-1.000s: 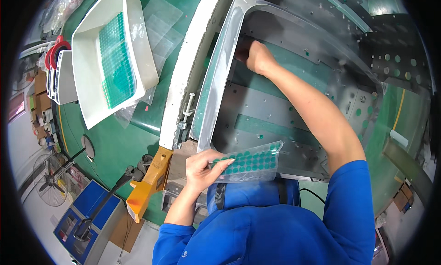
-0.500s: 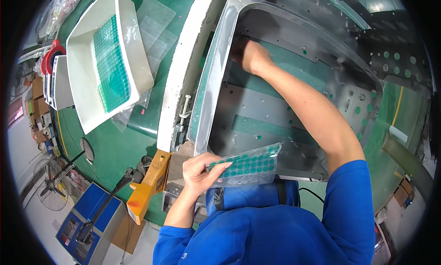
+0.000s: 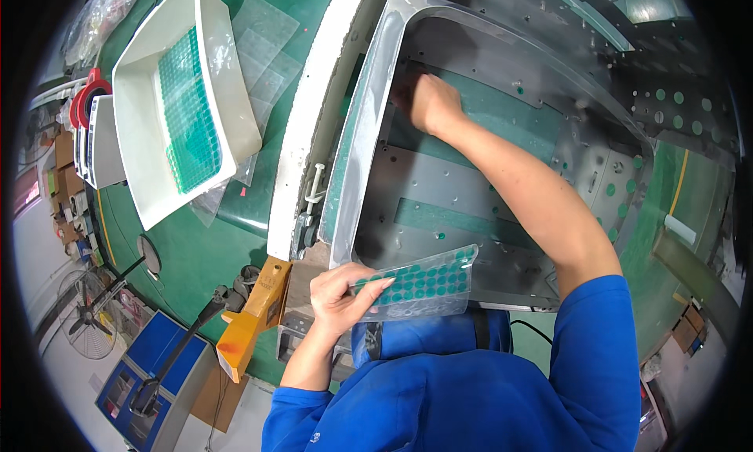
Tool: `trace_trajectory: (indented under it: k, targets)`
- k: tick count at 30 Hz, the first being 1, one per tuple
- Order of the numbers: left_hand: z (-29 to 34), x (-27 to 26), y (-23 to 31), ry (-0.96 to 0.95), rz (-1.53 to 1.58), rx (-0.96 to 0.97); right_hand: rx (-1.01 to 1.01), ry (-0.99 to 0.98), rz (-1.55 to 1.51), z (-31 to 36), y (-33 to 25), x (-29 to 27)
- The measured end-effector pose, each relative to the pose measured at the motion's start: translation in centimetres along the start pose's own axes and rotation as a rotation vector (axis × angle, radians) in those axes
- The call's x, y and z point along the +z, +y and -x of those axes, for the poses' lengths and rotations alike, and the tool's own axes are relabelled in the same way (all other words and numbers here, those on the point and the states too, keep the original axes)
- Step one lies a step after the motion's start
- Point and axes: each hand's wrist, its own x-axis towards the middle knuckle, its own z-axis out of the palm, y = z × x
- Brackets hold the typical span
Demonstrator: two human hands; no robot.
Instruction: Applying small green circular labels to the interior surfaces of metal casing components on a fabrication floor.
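Note:
My left hand (image 3: 337, 297) pinches the left end of a clear sheet (image 3: 420, 286) between thumb and fingers. Rows of round green stickers cover the sheet, which I hold at the near edge of a large grey metal enclosure (image 3: 455, 158). My right arm reaches deep inside that enclosure. There my right hand (image 3: 433, 105) is up against the far left inner wall, its fingers lost in dark shadow, so whether they hold anything is hidden. Green dots (image 3: 611, 188) are on the panel to the right of my arm.
On the left, a white plastic bin (image 3: 235, 99) holds sheets of green stickers (image 3: 188, 111). Clear empty sheets (image 3: 267, 32) lie beside it on the green surface. A white beam (image 3: 302, 115) borders the enclosure, with a yellow bracket (image 3: 255, 323) at its near end.
My right hand has turned and shifted slightly at the inner wall. The sticker sheet in my left hand has moved only a touch.

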Motion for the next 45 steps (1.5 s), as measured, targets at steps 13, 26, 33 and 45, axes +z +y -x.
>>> trace_trajectory:
  k: [13, 26, 33, 45]
  targets:
    - [1.0, 0.4, -0.2, 0.080, -0.015, -0.085, -0.294, 0.184, -0.027, 1.7, 2.2, 1.4]
    - [8.1, -5.4, -4.3, 0.585, 0.270, -0.148, -0.261, -0.051, -0.394, 17.8, 4.2, -7.1]
    - [7.3, -13.2, -5.4, 0.561, 0.452, -0.116, -0.009, 0.003, 0.025, 32.3, -0.1, -6.4]
    - [-6.4, -9.8, -1.6, -0.031, 0.972, 0.184, -0.146, 0.198, -0.112, 30.1, -1.0, -30.8]
